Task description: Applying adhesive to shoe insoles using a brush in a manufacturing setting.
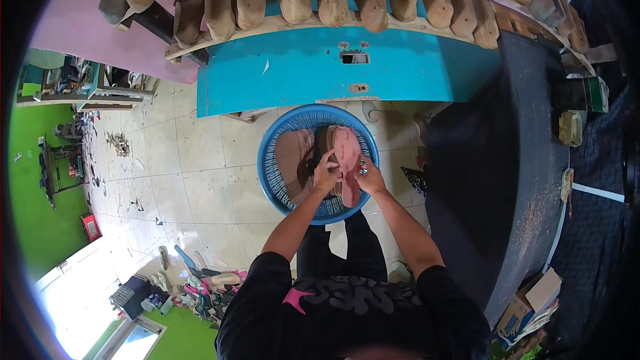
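A round blue plastic basket (265, 188) stands on the floor in front of me. In its right half, a pink shoe insole (347, 147) with dark print on its face lies over darker brown soles. My left hand (326, 175) has its fingers closed at the insole's left edge. On the other edge, my right hand (370, 178) grips the same insole with thumb and fingers. A stack of brown soles (292, 157) fills the left side of the basket, beside my left hand. What lies under the pink insole is partly hidden.
Beyond the basket is a turquoise panel (287, 67) with cut-outs. Wooden shoe lasts (331, 0) hang in rows on racks above it. A dark covered bench (497, 180) rises at the right. Shoe pieces (207, 287) are heaped at the lower left, with scraps on the tiles (197, 190).
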The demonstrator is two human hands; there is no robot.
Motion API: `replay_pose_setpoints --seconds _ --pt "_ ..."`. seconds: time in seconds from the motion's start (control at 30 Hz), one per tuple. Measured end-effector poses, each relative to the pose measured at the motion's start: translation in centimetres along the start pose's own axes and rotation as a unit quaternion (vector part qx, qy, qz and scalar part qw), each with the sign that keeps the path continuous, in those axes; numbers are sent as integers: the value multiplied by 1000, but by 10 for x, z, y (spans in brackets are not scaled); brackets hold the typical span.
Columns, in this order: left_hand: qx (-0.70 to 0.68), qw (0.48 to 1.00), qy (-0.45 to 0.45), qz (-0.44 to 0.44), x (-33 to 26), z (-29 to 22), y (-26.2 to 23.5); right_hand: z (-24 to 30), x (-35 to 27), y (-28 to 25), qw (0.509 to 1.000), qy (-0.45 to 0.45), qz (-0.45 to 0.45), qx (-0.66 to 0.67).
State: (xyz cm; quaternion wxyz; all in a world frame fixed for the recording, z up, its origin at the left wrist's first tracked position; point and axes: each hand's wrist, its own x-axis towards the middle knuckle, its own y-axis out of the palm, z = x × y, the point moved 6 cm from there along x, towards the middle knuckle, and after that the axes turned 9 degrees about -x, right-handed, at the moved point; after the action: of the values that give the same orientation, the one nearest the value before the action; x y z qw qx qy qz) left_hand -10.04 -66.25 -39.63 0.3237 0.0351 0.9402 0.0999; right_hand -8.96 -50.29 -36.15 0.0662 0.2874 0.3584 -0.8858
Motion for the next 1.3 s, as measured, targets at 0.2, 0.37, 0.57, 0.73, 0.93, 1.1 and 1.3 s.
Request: replay_pose_setpoints --seconds 0.2,0.37,0.57,0.73,0.93,1.1,1.3 --pt "14 1000 15 -5 16 14 -1 -5 15 10 990 -89 -100 -51" --pt "231 967 107 -4 15 9 2 -7 13 18 993 -62 -79 -69" --pt "285 955 63 54 26 6 5 -5 15 14 993 -84 -69 -44" --pt "242 969 -9 58 20 12 10 -1 14 13 993 -88 -74 -38" --pt "281 957 33 63 15 6 10 0 5 25 988 -93 -60 -107" --pt "410 911 32 15 3 -2 22 11 -17 32 941 -193 -130 -247" --pt "419 901 107 49 -3 24 27 -4 -39 55 924 -190 -39 -330"
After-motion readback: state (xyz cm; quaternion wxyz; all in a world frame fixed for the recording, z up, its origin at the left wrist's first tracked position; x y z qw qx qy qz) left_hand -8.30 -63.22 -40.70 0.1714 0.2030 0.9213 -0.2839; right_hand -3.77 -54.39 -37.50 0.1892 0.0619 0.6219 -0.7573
